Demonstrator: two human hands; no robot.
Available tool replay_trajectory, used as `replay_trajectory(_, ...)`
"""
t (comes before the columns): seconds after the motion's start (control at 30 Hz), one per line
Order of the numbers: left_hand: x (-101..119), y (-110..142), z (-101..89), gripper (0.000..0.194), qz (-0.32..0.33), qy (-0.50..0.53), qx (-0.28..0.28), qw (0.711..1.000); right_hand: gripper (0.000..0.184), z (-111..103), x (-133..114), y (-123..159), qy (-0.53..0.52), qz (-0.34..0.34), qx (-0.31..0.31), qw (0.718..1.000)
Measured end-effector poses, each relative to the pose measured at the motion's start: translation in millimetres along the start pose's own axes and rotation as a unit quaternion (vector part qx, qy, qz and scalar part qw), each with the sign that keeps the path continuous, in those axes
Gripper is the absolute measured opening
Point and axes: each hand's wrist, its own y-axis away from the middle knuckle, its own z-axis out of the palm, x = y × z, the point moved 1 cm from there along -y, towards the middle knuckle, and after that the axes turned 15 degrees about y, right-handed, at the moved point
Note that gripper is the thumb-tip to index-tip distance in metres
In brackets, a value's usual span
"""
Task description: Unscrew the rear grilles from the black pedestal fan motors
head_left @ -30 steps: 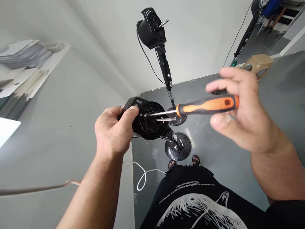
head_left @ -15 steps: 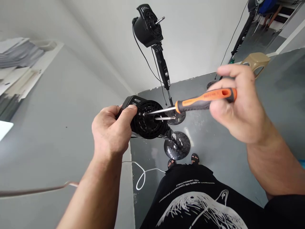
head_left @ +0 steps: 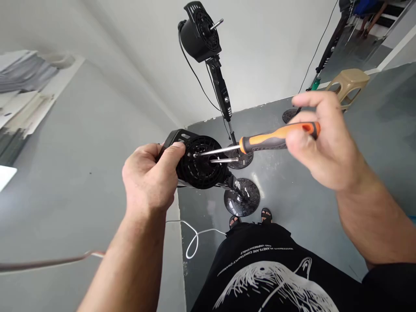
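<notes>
My left hand (head_left: 152, 173) is wrapped round the side of a black fan motor housing (head_left: 203, 173), its thumb lying on the front rim. A bare metal shaft (head_left: 224, 160) sticks out of the housing's middle. In my right hand (head_left: 328, 138) is a screwdriver (head_left: 276, 138) with an orange and grey handle, pinched near its end by thumb and fingers. The blade runs left, nearly level, and its tip meets the front of the housing just above the shaft. Whether a screw sits under the tip I cannot make out.
Behind stands a second fan motor on a pole (head_left: 199, 37). A round black base (head_left: 242, 197) lies below the held housing. Further right are a beige stool (head_left: 352, 80) and another stand (head_left: 328, 50). A white cable (head_left: 195, 242) loops at lower left; stacked papers (head_left: 26, 71) lie far left.
My right hand has shifted slightly left and its grip on the screwdriver handle has turned a little. The blade tip stays at the same spot on the housing. My left hand keeps its hold.
</notes>
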Motion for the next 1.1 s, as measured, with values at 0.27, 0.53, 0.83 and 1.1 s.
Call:
replay_trajectory(0.27, -1, 0, 0.6, 0.031, 0.006, -0.001, -0.006, 1.0, 0.047, -3, -2, -5, 0.0, -0.007, 0.0, 1.0)
replay_trajectory(0.53, -5, -2, -1.8, 0.033, 0.016, 0.005, -0.007, 1.0, 0.054, 0, 5, -7, -0.047, 0.082, -0.02, 0.995)
replay_trajectory(0.83, -3, -1, -0.5, 0.032, 0.026, 0.013, -0.009, 1.0, 0.024, -2, -3, -5, -0.088, 0.092, -0.025, 0.992)
replay_trajectory(1.1, -5, -2, -1.9, 0.031, 0.029, 0.024, -0.004, 0.999, 0.04, -2, -10, -6, 0.013, -0.043, 0.012, 0.999)
